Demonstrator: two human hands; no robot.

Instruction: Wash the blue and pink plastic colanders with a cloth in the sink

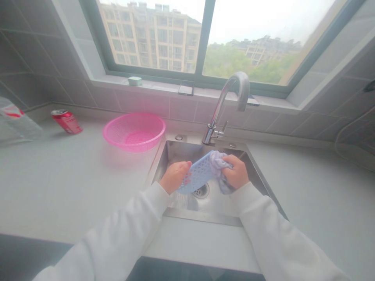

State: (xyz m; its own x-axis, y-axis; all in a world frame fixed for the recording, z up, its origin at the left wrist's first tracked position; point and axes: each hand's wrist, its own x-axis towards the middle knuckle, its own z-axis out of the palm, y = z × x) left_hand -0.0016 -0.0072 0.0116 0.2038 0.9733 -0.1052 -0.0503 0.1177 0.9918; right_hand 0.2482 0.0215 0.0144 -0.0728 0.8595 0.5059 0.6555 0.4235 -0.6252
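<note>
Over the steel sink [202, 216], my left hand [175, 175] grips the left end of a light blue perforated plastic basket [199, 173], its thumb on the rim and fingers showing through the holes. The basket is tilted. My right hand [236, 171] is closed round a bunched, pale patterned cloth [219, 164], which lies against the basket's right end. Part of the cloth hangs down below that hand. Beneath the basket the drain [201, 191] is partly visible. Behind my hands stands the chrome faucet [215, 113], and no water shows from its spout.
Left of the sink sits a pink plastic basket [133, 146]. Farther left are a red can [66, 121] and a clear plastic bottle [17, 123]. A small pale green box [135, 81] rests on the windowsill [158, 86]. White countertop [319, 195] flanks the sink.
</note>
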